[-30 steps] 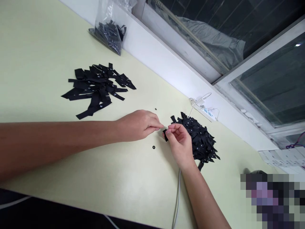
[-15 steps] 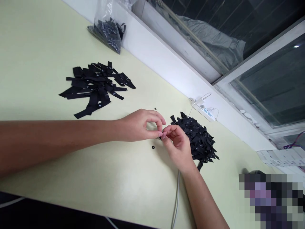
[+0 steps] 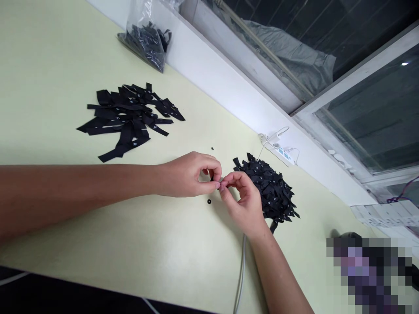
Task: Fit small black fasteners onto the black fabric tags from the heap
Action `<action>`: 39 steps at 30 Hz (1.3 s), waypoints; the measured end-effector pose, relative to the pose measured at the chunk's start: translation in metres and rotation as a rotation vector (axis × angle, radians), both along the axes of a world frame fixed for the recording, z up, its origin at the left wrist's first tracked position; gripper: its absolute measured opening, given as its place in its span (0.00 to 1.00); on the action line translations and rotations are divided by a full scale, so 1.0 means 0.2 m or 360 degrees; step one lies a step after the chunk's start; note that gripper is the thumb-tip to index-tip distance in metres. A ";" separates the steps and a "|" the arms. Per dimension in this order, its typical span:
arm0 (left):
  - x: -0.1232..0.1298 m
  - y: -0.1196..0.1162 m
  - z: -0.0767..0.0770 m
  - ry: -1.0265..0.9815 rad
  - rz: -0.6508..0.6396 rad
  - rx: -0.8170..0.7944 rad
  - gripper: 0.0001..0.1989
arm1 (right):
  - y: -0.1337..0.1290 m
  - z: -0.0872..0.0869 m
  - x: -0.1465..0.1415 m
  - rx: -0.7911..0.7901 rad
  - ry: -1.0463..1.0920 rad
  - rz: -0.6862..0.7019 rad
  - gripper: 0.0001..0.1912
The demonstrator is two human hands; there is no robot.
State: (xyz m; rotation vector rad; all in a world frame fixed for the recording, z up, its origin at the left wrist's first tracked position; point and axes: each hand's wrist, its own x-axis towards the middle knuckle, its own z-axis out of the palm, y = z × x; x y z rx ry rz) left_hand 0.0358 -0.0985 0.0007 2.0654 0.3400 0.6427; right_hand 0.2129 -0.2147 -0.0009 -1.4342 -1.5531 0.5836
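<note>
**Two hands, one tiny black piece**

So the left hand (image 3: pixel 218 181) and right hand (image 3: pixel 221 185) meet mid-frame, both grips pinched closed on a little black piece (image 3: pixel 212 179), mostly hidden by fingers. A black ring (image 3: pixel 209 201) sits on the surface (image 3: pixel 147 244) just below. Strip pile (image 3: pixel 276 194) right of centre, looser strips (image 3: pixel 127 115) upper left, below a clear bag (image 3: pixel 147 43).

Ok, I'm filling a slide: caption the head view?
Left hand and right hand, fingertips together, near two piles of black pieces.
</note>
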 end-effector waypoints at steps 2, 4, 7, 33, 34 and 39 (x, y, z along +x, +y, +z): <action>0.00 0.00 0.00 0.0041 -0.0007 0.0009 0.04 | 0.00 0.00 0.00 -0.0001 -0.0033 -0.0007 0.07; -0.01 0.00 0.00 0.0095 0.0002 0.0026 0.04 | 0.00 0.00 0.00 -0.0003 -0.0054 -0.0011 0.07; -0.01 0.00 0.00 0.0142 0.0029 0.0075 0.05 | 0.00 0.00 0.00 -0.0006 -0.0056 -0.0008 0.08; 0.00 0.01 0.01 0.0218 0.0066 -0.0102 0.08 | 0.00 -0.01 0.00 -0.0071 0.0088 -0.0017 0.06; 0.00 0.01 0.01 0.0225 0.0062 -0.0128 0.08 | 0.00 0.00 0.00 -0.0076 0.0096 -0.0016 0.06; 0.00 0.02 0.00 0.0162 -0.0002 -0.0242 0.07 | 0.00 0.00 0.00 -0.0104 0.0194 -0.0002 0.04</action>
